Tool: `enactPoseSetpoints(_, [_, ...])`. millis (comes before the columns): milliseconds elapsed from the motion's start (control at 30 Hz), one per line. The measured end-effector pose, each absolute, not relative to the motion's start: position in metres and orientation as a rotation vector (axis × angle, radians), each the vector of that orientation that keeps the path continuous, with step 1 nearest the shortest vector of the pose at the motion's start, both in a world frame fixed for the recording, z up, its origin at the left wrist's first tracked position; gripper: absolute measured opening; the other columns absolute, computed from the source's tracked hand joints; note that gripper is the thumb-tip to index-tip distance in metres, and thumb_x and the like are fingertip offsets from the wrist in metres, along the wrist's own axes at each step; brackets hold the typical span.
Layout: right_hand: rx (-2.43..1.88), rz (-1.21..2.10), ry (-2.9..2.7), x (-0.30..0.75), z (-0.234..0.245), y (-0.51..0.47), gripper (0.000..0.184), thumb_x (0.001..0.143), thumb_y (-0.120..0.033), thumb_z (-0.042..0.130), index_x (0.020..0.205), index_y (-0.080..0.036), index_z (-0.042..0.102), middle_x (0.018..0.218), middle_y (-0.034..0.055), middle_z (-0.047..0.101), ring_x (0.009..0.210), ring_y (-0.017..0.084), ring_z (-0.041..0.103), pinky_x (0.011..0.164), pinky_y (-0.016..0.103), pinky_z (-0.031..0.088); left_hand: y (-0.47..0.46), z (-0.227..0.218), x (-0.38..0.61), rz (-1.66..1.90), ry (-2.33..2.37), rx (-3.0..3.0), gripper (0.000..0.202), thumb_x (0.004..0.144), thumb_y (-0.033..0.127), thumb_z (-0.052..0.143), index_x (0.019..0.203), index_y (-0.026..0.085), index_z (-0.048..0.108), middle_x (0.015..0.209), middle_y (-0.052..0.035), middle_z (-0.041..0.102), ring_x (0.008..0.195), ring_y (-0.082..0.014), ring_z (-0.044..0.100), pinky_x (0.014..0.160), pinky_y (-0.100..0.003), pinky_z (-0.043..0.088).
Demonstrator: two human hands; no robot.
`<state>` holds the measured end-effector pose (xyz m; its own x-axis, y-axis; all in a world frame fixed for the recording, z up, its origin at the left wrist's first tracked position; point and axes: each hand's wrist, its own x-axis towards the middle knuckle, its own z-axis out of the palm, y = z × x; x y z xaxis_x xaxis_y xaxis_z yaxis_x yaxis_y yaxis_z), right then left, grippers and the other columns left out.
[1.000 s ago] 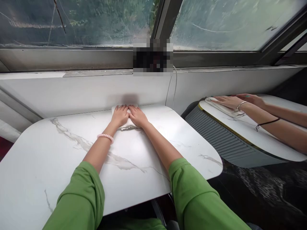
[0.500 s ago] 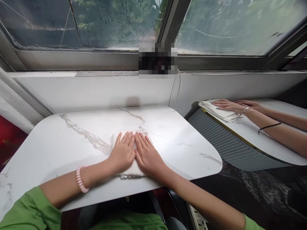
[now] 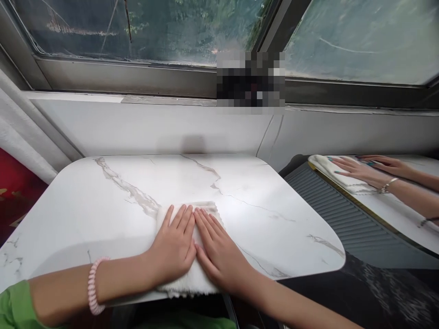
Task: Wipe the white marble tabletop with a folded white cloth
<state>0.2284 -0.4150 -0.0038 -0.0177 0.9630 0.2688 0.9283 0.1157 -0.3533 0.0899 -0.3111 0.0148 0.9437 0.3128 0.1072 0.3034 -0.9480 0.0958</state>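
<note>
While the white cloth (image 3: 192,285) lies at the marble table's (image 3: 103,205) near edge, long axis pointing towards the window, left hand (image 3: 174,249) and right hand (image 3: 217,253) press flat upon it, side by side, equally near

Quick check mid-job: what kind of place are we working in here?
Probably a window-side seating area, perhaps a café or diner. A white marble-look table stands against a sill under a long window, and a second similar table sits beside it, where another person's hands press a cloth.
</note>
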Motion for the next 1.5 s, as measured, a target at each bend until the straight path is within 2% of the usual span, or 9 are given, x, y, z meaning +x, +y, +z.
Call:
enactPoseSetpoints(167, [-1.893,0.266,-1.861,0.258,-0.012,-0.329,0.063,0.094,-0.037,0.031,0.15,-0.016,0.013,0.155,0.0084,0.013,0.143,0.024,0.006,0.116,0.05,0.017,-0.243,0.012,0.122,0.097,0.716,2.929,0.057,0.091,0.025,0.027,0.145,0.008,0.028,0.152,-0.0085,0.025,0.142,-0.0229,0.014,0.116,-0.047,0.011])
enactPoseSetpoints(267, [-1.997,0.234,-1.808,0.269,-0.013,-0.271,0.06,0.092,-0.03,0.027,0.147,-0.006,0.021,0.154,0.0134,0.018,0.143,0.024,0.01,0.117,0.047,0.013,-0.198,0.011,0.142,0.157,0.887,2.89,0.055,0.09,0.022,0.029,0.144,0.012,0.031,0.152,-0.0073,0.026,0.141,-0.0239,0.016,0.115,-0.046,0.012])
enactPoseSetpoints(367, [-2.047,0.133,-1.789,0.275,-0.012,-0.224,0.058,0.09,-0.024,0.025,0.143,0.001,0.028,0.152,0.0169,0.023,0.142,0.025,0.015,0.117,0.044,0.015,-0.163,0.011,0.156,0.397,1.054,2.929,0.049,0.088,0.022,0.036,0.136,0.013,0.044,0.151,-0.0104,0.028,0.141,-0.0274,0.017,0.115,-0.046,0.012])
enactPoseSetpoints(533, [-2.048,0.015,-1.835,0.285,-0.012,-0.178,0.056,0.089,-0.021,0.026,0.139,0.002,0.034,0.148,0.0191,0.032,0.139,0.027,0.024,0.115,0.045,0.019,-0.125,0.008,0.169,0.579,1.099,2.945,0.043,0.084,0.015,0.038,0.123,0.01,0.054,0.129,-0.0147,0.054,0.123,-0.0254,0.044,0.108,-0.039,0.028])
enactPoseSetpoints(667, [-2.066,-0.007,-1.847,0.29,-0.013,-0.167,0.055,0.089,-0.018,0.025,0.139,0.001,0.035,0.148,0.0181,0.034,0.138,0.026,0.025,0.114,0.042,0.019,-0.118,0.003,0.176,0.68,1.185,2.954,0.039,0.084,0.016,0.04,0.119,0.008,0.057,0.135,-0.0167,0.049,0.129,-0.0279,0.037,0.11,-0.044,0.024])
enactPoseSetpoints(900, [-2.051,-0.004,-1.875,0.284,-0.008,-0.179,0.054,0.09,-0.019,0.027,0.14,-0.002,0.036,0.147,0.0155,0.035,0.138,0.025,0.027,0.114,0.039,0.019,-0.143,-0.002,0.167,0.592,1.335,2.847,0.046,0.091,0.018,0.036,0.134,0.008,0.044,0.141,-0.0178,0.042,0.134,-0.0275,0.034,0.112,-0.047,0.02])
enactPoseSetpoints(1133, [-2.048,-0.022,-1.917,0.252,-0.011,-0.246,0.052,0.093,-0.023,0.025,0.143,-0.007,0.034,0.15,0.0162,0.029,0.14,0.026,0.021,0.113,0.046,0.021,-0.199,0.001,0.133,0.384,1.269,2.888,0.05,0.093,0.023,0.035,0.14,0.008,0.038,0.147,-0.0186,0.034,0.138,-0.0283,0.026,0.114,-0.047,0.015])
enactPoseSetpoints(1367, [-1.898,-0.111,-2.089,0.198,-0.015,-0.358,0.058,0.094,-0.03,0.027,0.141,0.006,0.031,0.147,0.026,0.028,0.14,0.033,0.017,0.112,0.053,0.023,-0.287,0.007,0.059,0.339,0.95,3.011,0.052,0.092,0.027,0.034,0.142,0.009,0.035,0.147,-0.0172,0.033,0.139,-0.0297,0.022,0.113,-0.05,0.015])
enactPoseSetpoints(1500, [-1.723,-0.148,-2.217,0.181,-0.006,-0.393,0.06,0.094,-0.033,0.032,0.141,0.004,0.031,0.146,0.0253,0.031,0.14,0.035,0.017,0.111,0.055,0.025,-0.319,0.013,0.026,0.309,0.875,3.046,0.052,0.091,0.022,0.033,0.141,0.01,0.035,0.149,-0.0156,0.03,0.14,-0.0294,0.019,0.114,-0.05,0.015])
